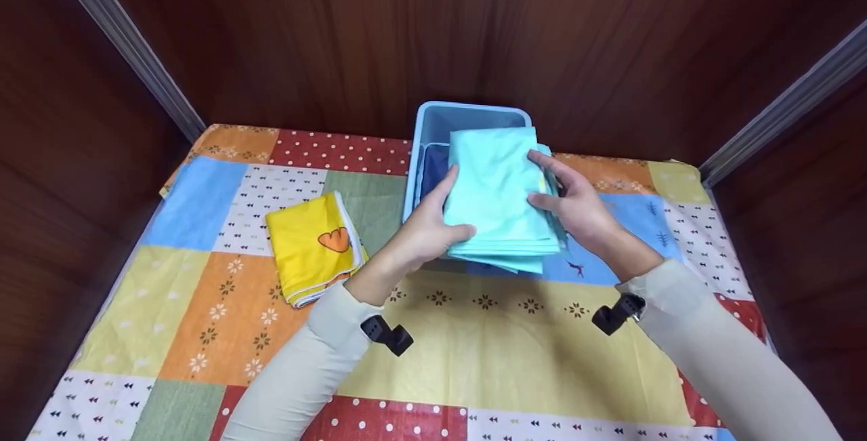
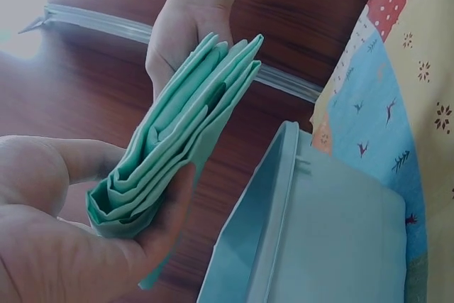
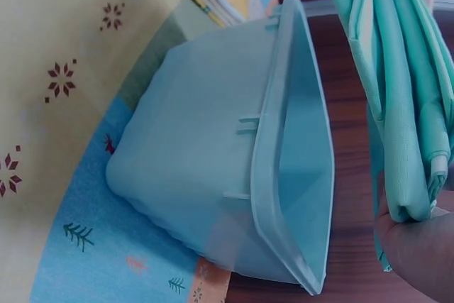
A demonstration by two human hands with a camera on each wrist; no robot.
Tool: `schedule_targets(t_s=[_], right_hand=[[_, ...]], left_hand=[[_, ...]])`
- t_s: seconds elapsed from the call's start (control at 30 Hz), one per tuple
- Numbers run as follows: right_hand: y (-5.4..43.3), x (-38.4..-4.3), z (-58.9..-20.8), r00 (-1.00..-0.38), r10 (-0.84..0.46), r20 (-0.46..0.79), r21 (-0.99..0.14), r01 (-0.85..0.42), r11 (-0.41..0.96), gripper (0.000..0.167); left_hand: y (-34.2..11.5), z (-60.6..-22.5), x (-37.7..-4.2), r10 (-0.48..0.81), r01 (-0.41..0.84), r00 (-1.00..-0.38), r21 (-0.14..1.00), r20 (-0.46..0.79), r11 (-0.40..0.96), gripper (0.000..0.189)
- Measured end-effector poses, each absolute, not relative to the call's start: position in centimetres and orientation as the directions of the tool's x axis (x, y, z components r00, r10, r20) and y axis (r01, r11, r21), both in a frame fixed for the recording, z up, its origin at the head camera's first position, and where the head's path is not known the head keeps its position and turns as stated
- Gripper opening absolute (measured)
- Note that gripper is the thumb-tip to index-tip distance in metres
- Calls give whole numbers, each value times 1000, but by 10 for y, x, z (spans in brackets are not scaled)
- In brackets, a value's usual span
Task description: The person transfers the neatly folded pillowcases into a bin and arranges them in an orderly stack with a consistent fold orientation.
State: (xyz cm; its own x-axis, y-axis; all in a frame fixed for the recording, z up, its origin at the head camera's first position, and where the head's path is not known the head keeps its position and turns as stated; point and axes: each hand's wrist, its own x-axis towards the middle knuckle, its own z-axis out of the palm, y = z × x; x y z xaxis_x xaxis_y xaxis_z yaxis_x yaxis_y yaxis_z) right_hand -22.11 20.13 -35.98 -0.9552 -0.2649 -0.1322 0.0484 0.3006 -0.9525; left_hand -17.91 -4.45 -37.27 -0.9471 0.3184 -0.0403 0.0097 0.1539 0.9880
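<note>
A folded turquoise cloth [image 1: 498, 187], several layers thick, is held above a light blue plastic bin [image 1: 421, 122]. My left hand [image 1: 428, 224] grips its left edge, thumb on top and fingers beneath. On the opposite side my right hand [image 1: 581, 207] holds the other edge between thumb and fingers. The left wrist view shows the layered folds of the cloth [image 2: 170, 125] pinched by the left hand [image 2: 78, 239]. In the right wrist view the cloth [image 3: 401, 104] is apart from the bin's rim [image 3: 273, 125]. Something dark blue [image 1: 435, 166] lies inside the bin, mostly hidden.
A folded yellow cloth [image 1: 308, 244] with an orange print and white edging lies left of the bin. Patchwork-patterned cloth [image 1: 474, 353] covers the table. Dark wooden panels [image 1: 305, 41] rise at the back and both sides, with metal strips [image 1: 129, 34] in the corners.
</note>
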Motion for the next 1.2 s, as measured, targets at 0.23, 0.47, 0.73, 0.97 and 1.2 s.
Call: schedule_targets(t_s=[0.23, 0.47, 0.73, 0.97, 1.2], right_hand=[[192, -233, -357, -962, -240, -132, -933, 40, 356, 63], [184, -250, -352, -972, -209, -110, -933, 28, 360, 63], [176, -271, -350, -982, -172, -79, -926, 9, 377, 63], [172, -284, -354, -986, -131, -102, -917, 42, 396, 63], [175, -292, -359, -988, -68, -136, -890, 92, 446, 72]], left_hand=[[-48, -373, -192, 299, -22, -953, 995, -51, 101, 99], [-48, -371, -209, 267, -55, -960, 991, -86, 123, 97], [-47, -368, -228, 230, -86, -966, 988, -114, 128, 96], [-45, -366, -239, 201, -113, -969, 983, -141, 143, 95], [-45, -367, -240, 71, -96, -989, 935, -127, 342, 84]])
